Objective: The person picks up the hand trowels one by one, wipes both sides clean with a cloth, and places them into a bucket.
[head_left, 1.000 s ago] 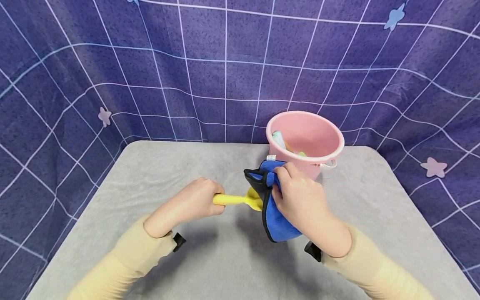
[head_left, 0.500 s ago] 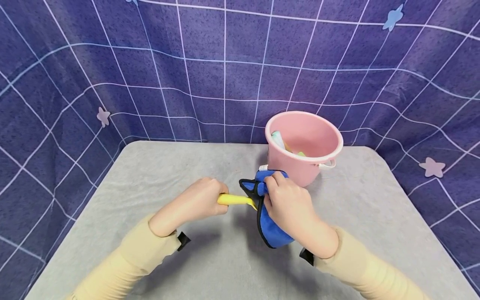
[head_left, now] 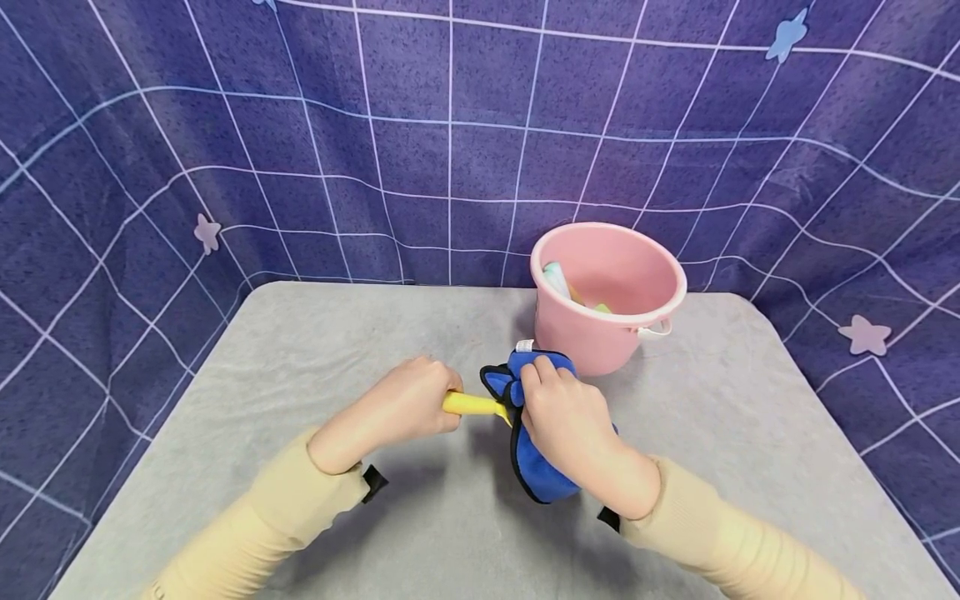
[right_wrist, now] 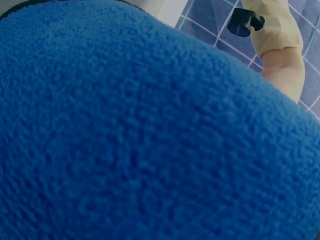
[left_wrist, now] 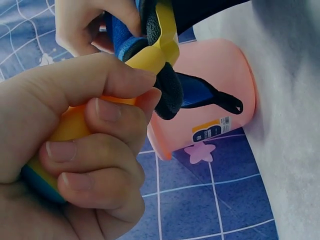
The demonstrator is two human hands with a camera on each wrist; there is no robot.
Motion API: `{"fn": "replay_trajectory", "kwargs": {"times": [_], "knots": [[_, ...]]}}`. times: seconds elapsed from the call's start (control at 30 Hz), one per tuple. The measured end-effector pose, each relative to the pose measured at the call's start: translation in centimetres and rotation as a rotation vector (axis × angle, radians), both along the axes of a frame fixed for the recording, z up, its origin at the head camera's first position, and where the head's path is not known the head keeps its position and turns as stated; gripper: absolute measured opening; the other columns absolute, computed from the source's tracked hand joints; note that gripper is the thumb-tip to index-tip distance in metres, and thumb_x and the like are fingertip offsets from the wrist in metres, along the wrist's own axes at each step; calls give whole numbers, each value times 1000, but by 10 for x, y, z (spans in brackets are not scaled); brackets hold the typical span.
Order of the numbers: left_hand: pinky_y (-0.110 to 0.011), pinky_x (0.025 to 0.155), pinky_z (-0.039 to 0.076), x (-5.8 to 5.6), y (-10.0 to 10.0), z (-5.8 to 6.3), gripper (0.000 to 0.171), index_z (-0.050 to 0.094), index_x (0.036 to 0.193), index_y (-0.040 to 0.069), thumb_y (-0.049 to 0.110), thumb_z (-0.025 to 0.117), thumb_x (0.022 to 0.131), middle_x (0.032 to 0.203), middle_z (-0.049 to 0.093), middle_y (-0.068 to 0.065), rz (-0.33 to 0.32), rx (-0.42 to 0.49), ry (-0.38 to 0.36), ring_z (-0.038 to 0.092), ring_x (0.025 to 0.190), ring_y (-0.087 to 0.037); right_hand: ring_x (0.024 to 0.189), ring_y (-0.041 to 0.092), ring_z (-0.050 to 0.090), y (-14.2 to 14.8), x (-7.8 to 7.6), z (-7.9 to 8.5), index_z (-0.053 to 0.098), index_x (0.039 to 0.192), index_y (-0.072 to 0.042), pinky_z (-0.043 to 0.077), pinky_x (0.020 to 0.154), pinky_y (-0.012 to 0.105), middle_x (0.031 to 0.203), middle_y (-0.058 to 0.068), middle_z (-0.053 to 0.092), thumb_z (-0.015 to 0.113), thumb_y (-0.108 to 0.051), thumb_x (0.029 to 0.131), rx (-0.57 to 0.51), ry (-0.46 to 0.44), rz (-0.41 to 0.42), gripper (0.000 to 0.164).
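My left hand grips the handle of a yellow toy shovel, its fingers curled round it in the left wrist view. The shovel's head is partly covered by a blue cloth with black edging and a dark grey side. My right hand holds this cloth bunched around the head from above. A black-edged corner of the cloth hangs loose. Blue fabric fills most of the right wrist view and hides the fingers there.
A pink bucket stands just behind the cloth, with a white handle at its right. Inside lie a white-and-teal item and something yellow-green. The grey covered table meets a purple grid-patterned curtain.
My right hand has brought the cloth down and left, nearer to me, and more of the shovel's head is now covered. My left hand has shifted slightly right with the shovel.
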State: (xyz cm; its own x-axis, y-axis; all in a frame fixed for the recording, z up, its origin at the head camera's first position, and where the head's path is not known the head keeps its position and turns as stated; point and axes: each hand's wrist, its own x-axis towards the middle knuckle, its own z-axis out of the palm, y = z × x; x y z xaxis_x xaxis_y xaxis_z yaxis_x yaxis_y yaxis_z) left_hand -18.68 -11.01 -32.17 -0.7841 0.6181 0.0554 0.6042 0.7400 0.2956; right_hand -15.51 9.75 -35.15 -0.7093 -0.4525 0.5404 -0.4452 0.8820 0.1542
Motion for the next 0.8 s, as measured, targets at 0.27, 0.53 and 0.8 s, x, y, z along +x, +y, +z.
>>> {"fn": "replay_trajectory", "kwargs": {"times": [0.27, 0.53, 0.8], "knots": [[-22, 51, 35, 0, 2, 0, 11, 62, 63, 14, 9, 70, 67, 57, 47, 8, 14, 7, -14, 39, 53, -9, 55, 19, 47, 1, -1, 0, 53, 81, -4, 41, 38, 32, 76, 7, 51, 69, -11, 75, 4, -17, -19, 19], [-22, 51, 36, 0, 1, 0, 8, 63, 64, 14, 9, 69, 67, 57, 47, 8, -1, 3, -2, 39, 52, -8, 54, 19, 46, 2, 0, -1, 53, 81, -4, 41, 37, 32, 75, 7, 51, 68, -12, 76, 9, -3, -29, 18], [-22, 52, 36, 2, -2, 1, 5, 66, 67, 12, 8, 69, 67, 59, 48, 7, 0, 15, -12, 40, 54, -9, 55, 20, 46, 6, -1, -1, 51, 80, -4, 41, 37, 33, 75, 7, 50, 67, -10, 76, 13, -5, -49, 18]]}}
